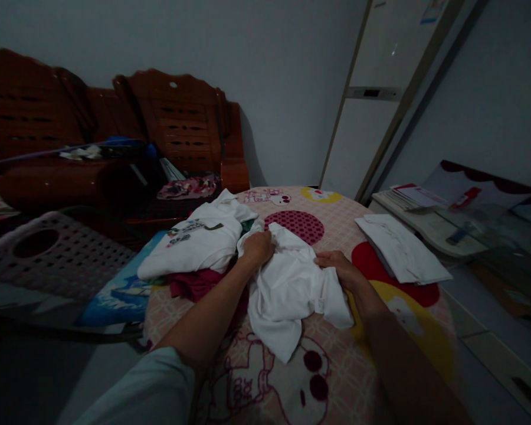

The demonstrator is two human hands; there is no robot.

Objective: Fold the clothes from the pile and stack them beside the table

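Observation:
A crumpled white garment (283, 283), perhaps a shirt, lies on the round table's patterned cloth (340, 378), a small tag showing near its right side. My left hand (260, 248) is closed on its upper left part, fingers curled into the fabric. At the garment's right edge, my right hand (338, 264) pinches the cloth between thumb and fingers. Left of my left hand lies a white printed top (199, 236) on a dark red garment (197, 284). Over on the right side of the table rests a folded white garment (400, 248).
Behind the table on the left stands a carved wooden sofa (177, 118) with cloths on it. A woven chair (57, 254) with a blue cushion (124, 289) is at the left. To the right, papers (418, 196) lie on a cabinet; a tall white unit (371, 106) stands behind.

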